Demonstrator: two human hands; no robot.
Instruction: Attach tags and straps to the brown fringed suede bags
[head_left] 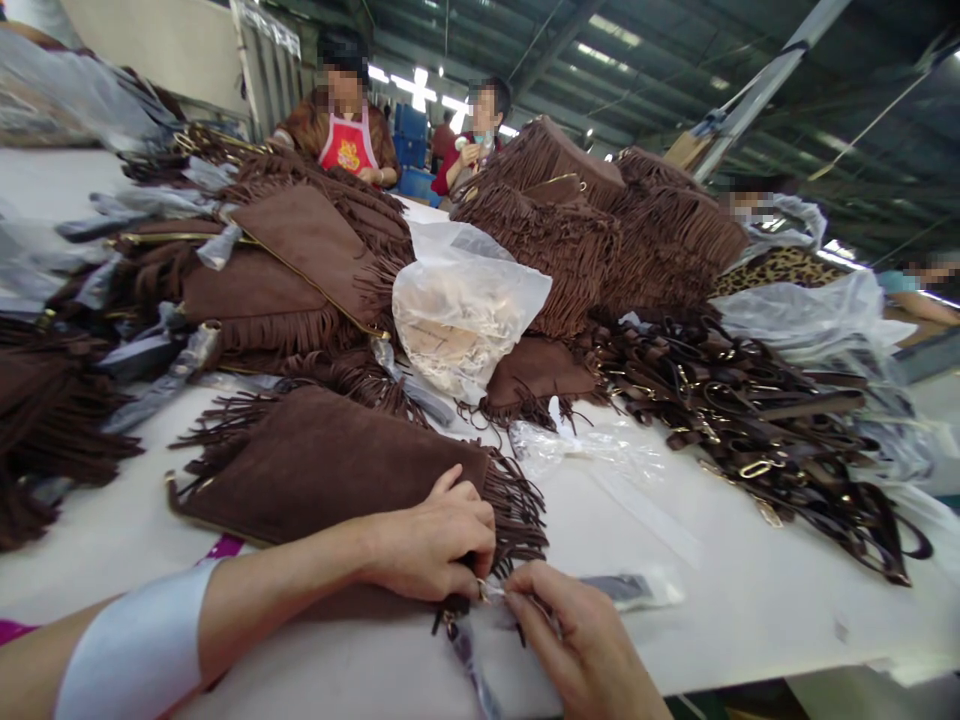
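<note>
A dark brown suede bag (330,465) with fringe lies flat on the table in front of me. My left hand (442,545) rests over its near right corner, thumb and fingers closed around a small gold metal fitting (482,590). Just to the right, my right hand (574,635) pinches a bit of thin, clear plastic (496,592) against that fitting. Below the fingers hangs a narrow piece wrapped in plastic (469,660). The fingertips partly hide how these small parts join.
Fringed bags (307,230) are heaped behind, with a taller stack (547,230) at the back. A white plastic bag (469,310) holds pale stuffing. Dark straps with gold clips (735,410) pile up at right on the white table (787,600). Co-workers (349,140) are across the table.
</note>
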